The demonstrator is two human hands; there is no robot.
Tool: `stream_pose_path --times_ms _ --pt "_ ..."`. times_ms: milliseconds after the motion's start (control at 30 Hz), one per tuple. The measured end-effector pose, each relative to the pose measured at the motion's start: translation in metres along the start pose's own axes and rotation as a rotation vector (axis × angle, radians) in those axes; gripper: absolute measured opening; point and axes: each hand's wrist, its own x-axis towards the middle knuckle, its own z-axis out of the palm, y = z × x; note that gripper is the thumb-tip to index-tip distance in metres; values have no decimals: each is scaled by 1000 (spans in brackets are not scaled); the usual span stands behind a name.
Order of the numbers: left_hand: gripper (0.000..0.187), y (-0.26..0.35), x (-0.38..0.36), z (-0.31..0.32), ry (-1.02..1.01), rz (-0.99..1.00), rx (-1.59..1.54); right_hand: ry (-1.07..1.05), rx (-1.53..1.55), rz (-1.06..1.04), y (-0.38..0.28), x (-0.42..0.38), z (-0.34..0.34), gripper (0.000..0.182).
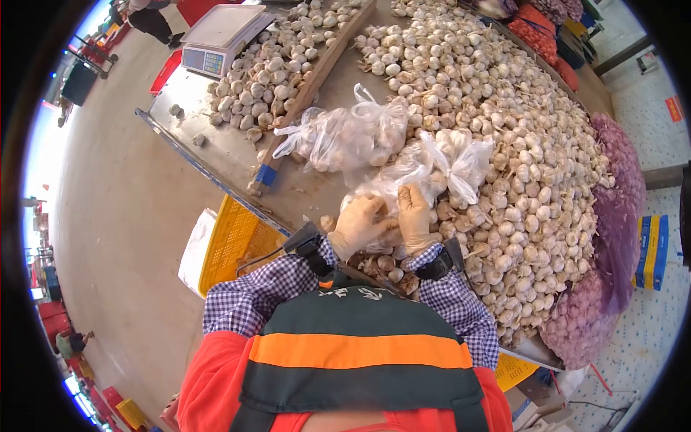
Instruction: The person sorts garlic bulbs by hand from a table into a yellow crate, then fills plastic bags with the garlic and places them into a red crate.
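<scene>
Both gloved hands, left hand (358, 225) and right hand (415, 216), gripped the garlic bag (403, 176); the thin plastic looked liable to tear, spilling bulbs across the worktop (230, 155).

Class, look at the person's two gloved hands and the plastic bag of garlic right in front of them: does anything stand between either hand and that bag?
Nothing visible does. The left hand and the right hand both already rest on the clear plastic bag of garlic, at its near edge. Loose garlic bulbs lie around it, none between hands and bag.
</scene>
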Motion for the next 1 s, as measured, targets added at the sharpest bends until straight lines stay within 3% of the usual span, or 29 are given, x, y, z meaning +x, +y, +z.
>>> stream_pose_path --times_ms 67,200,267,333,400,467,500,567,667,733,767,800,833,867,900,933,1000 --pt "26 -2 3 1 -159 1 37 -6 49 35 2 -6 -1 19" --pt "13 12 5 -2 -83 134 73 -78 -26 67 -19 -15 -11 19" --pt "9 -3 16 -11 212 48 663 -129 -35 81 -28 -29 -19 19" --pt "7 -37 24 -34 358 41 325 -146 -79 4 -33 -39 -30 19" --pt "7 -72 25 -47 416 -101 83 -112 -81 61 -17 -40 -51 28" --pt "6 -83 19 -81 263 -173 308 130 666 683 -33 -35 -71 33" --pt "7 -91 17 -85 184 -202 301 128 667 682 -16 -34 -74 33" --pt "8 -117 5 -62 161 -219 249 114 73 471 33 -47 -71 35" --pt "18 -114 -1 -49 25 -234 225 93 -193 338 59 -48 -64 32" --pt "29 -87 -1 -51 -35 -291 306 166 -244 261 40 -48 -57 31" --pt "38 -98 -5 -42 61 -92 304 238 -208 151 22 -44 -59 28" --pt "38 -84 -3 -45 58 -94 302 307 -170 37 -1 -39 -61 26" --pt "36 -53 0 -52 221 101 280 304 -172 39 -23 -37 -63 26" --pt "35 -32 0 -53 383 296 254 198 -216 -86 -44 -34 -65 22" --pt "31 -23 -7 -48 373 327 173 92 -258 -209 -53 -35 -64 20" --pt "27 -28 -15 -39 182 271 20 91 -260 -204 -53 -35 -58 20" --pt "28 -32 -19 -16 7 117 31 -409 -534 -362 -43 -29 -44 27"
